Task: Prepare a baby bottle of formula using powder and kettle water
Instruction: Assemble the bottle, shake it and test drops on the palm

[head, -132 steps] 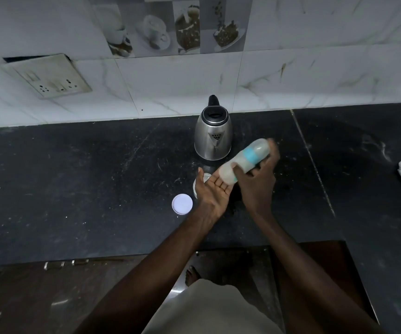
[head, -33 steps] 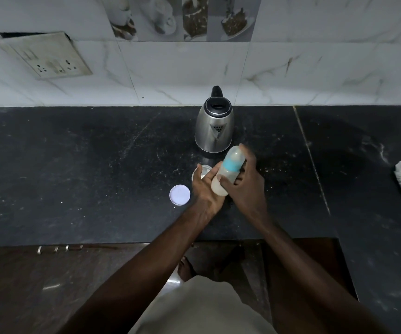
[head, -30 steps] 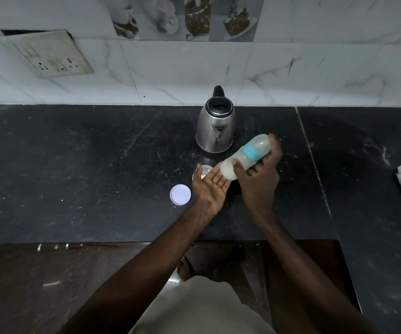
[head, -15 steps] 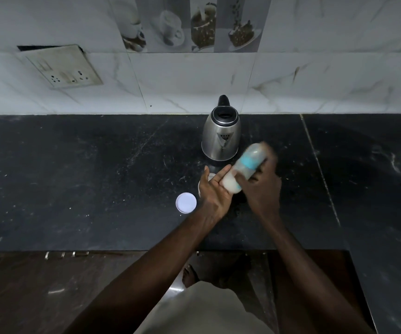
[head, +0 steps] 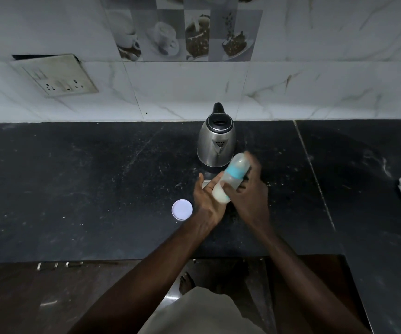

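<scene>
Right hand has its grip clamped around the baby bottle, which is tilted with the capped end up toward 1 o'clock and the base down against the left hand. Left palm is open, fingers spread, holding nothing, just backing the bottle base. Bottle sits above the counter, just in front of the kettle, and looks milky at the bottom. Top end is blurred, so I read this as the mixing step: shaking or tapping the base on the palm.

Risks from here:
- Leak: if the blue collar isn't fully screwed down, shaking forces liquid out at the thread. Can't tell seating from this view.
- Kettle strike: the bottle top is very near the kettle body at 12 o'clock. A wide stroke clips it; if the water is hot, that's a scald or spill.
- Slip: a wet bottle wall plus a one-handed grip could let it drop on the counter.
- A small open container, mostly hidden behind the left hand, and a white lid at 9 o'clock of the hands. A left-hand knock could tip the container; contents not visible.
- Clumps: base looks denser, so mixing is likely incomplete.
</scene>
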The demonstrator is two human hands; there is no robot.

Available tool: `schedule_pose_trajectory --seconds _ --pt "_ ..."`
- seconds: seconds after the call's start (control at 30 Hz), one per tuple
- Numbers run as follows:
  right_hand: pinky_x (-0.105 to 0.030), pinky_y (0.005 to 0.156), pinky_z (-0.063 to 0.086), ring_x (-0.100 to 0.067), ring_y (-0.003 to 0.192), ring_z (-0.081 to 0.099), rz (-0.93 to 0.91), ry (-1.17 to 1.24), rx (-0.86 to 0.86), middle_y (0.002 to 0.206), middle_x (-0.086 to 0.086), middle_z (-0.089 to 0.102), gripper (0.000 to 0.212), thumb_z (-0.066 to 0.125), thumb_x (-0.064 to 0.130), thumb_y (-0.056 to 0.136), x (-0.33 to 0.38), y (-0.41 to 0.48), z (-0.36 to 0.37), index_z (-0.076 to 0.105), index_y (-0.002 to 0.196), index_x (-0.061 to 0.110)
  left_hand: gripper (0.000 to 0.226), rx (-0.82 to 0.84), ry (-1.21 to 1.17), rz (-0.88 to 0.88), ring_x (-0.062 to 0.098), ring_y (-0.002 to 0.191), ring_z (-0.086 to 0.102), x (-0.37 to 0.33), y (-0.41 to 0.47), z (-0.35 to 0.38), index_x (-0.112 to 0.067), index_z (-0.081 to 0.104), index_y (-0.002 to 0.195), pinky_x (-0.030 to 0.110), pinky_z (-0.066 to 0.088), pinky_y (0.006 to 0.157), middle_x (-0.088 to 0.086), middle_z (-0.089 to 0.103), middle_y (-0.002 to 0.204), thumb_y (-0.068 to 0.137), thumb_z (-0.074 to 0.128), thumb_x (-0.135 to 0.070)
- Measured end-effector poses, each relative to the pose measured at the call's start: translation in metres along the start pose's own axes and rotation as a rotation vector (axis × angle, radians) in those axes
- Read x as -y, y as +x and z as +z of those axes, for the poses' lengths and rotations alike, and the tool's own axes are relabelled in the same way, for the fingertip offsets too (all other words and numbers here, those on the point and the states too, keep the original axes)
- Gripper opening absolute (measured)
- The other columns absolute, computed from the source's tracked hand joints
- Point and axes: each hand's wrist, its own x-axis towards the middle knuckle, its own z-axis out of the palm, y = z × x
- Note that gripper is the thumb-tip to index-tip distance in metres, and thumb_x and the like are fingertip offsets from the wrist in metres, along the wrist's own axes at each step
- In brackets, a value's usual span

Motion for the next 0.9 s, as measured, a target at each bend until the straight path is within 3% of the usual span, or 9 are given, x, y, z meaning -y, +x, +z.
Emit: schedule_pose_trajectory --seconds 0.1,0.23,0.37,0.4,0.5,0.67,0.77,0.8,0.9 --pt "-0.037 0.097 0.061 -0.005 0.117 0.067 -0.010 0.131 -0.223 0.145 0.010 0.053 0.099 0.085 0.017 0.083 0.007 0.006 -0.001 0.024 0.158 0.040 0.070 -0.023 -0.007 0.029 0.034 0.116 0.066 -0.002 0.003 -0.003 0.005 0.064 0.125 0.043 0.050 0.107 0.023 0.071 0.121 0.099 0.045 -0.058" --pt "-0.045 0.095 0.060 -0.014 0.110 0.071 -0.003 -0.070 0.020 0.136 0.009 0.064 0.100 0.087 0.023 0.078 0.004 0.000 0.001 0.026 0.154 0.047 0.069 0.008 -0.029 -0.012 0.040 0.109 0.068 0.003 0.001 0.003 0.003 0.072 0.111 0.049 0.051 0.099 0.028 0.069 0.120 0.100 0.042 -0.059" --pt "-0.042 0.098 0.061 -0.009 0.119 0.067 0.010 0.134 -0.253 0.146 0.005 0.056 0.099 0.085 0.017 0.083 0.006 0.011 -0.002 0.024 0.158 0.040 0.074 -0.035 -0.018 0.007 0.035 0.129 0.060 -0.001 0.004 0.003 0.004 0.063 0.129 0.043 0.047 0.111 0.023 0.069 0.126 0.099 0.044 -0.060" --pt "-0.043 0.098 0.060 -0.010 0.121 0.066 0.006 0.140 -0.253 0.148 0.005 0.054 0.101 0.085 0.017 0.083 0.005 0.011 -0.002 0.022 0.158 0.041 0.074 -0.041 -0.018 0.005 0.035 0.132 0.058 -0.001 0.003 0.004 0.004 0.063 0.130 0.042 0.046 0.111 0.023 0.069 0.126 0.098 0.044 -0.061" --pt "-0.043 0.098 0.059 -0.013 0.114 0.069 -0.001 -0.052 -0.017 0.146 0.008 0.059 0.102 0.087 0.024 0.079 0.003 0.005 -0.002 0.025 0.155 0.049 0.078 -0.011 0.016 -0.017 0.041 0.130 0.057 0.002 0.001 0.007 0.002 0.060 0.135 0.050 0.046 0.111 0.027 0.063 0.133 0.098 0.041 -0.064" --pt "-0.040 0.096 0.061 -0.006 0.116 0.068 0.010 0.126 -0.259 0.142 0.008 0.057 0.097 0.085 0.019 0.084 0.006 0.015 -0.005 0.024 0.158 0.038 0.074 -0.050 0.006 0.006 0.035 0.131 0.059 0.000 0.005 0.001 0.004 0.063 0.130 0.042 0.045 0.113 0.022 0.070 0.125 0.099 0.043 -0.061" --pt "-0.046 0.095 0.060 -0.014 0.110 0.071 0.006 -0.078 0.017 0.139 0.007 0.062 0.101 0.088 0.024 0.078 0.003 0.005 -0.003 0.026 0.156 0.045 0.077 -0.017 0.028 -0.021 0.043 0.132 0.055 0.005 0.001 0.003 0.005 0.060 0.134 0.051 0.040 0.116 0.029 0.063 0.133 0.099 0.043 -0.061" --pt "-0.045 0.095 0.060 -0.013 0.110 0.071 0.009 -0.096 0.027 0.142 0.009 0.061 0.102 0.088 0.024 0.078 0.002 0.004 -0.004 0.026 0.156 0.046 0.077 -0.014 0.025 -0.015 0.043 0.132 0.055 0.005 0.002 0.002 0.005 0.060 0.134 0.051 0.040 0.116 0.029 0.062 0.134 0.099 0.043 -0.061" --pt "-0.042 0.097 0.061 -0.004 0.116 0.068 -0.010 0.094 -0.192 0.145 0.009 0.055 0.100 0.086 0.017 0.083 0.003 0.009 -0.005 0.025 0.159 0.037 0.072 -0.029 0.007 0.019 0.035 0.126 0.062 0.001 0.006 -0.001 0.003 0.064 0.127 0.045 0.042 0.116 0.023 0.069 0.127 0.099 0.044 -0.060"
